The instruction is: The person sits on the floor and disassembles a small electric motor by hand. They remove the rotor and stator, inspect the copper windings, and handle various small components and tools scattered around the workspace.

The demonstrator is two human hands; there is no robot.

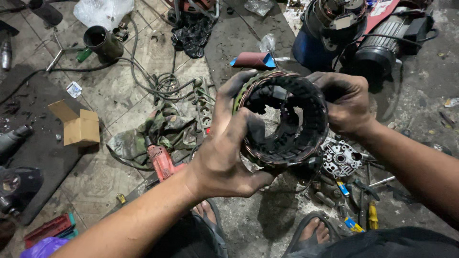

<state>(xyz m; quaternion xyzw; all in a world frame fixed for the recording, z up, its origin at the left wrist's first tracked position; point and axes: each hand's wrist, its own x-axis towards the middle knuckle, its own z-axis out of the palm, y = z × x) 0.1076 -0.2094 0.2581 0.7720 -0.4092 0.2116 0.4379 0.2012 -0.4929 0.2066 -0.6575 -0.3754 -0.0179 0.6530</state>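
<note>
Now both grimy hands, left [224, 153] and right [346, 102], grip the stator ring [282, 119] by opposite sides, holding it above the red drill [160, 160] and metal cover [340, 159] on the floor.

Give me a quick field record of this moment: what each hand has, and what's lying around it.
held: stator ring, dark core with copper windings, raised above the floor
left hand: grips the ring's left side, thumb inside the bore
right hand: grips the upper right rim
below ring: metal end cover, pliers
left of it: red drill on camouflage cloth, cardboard box
</note>
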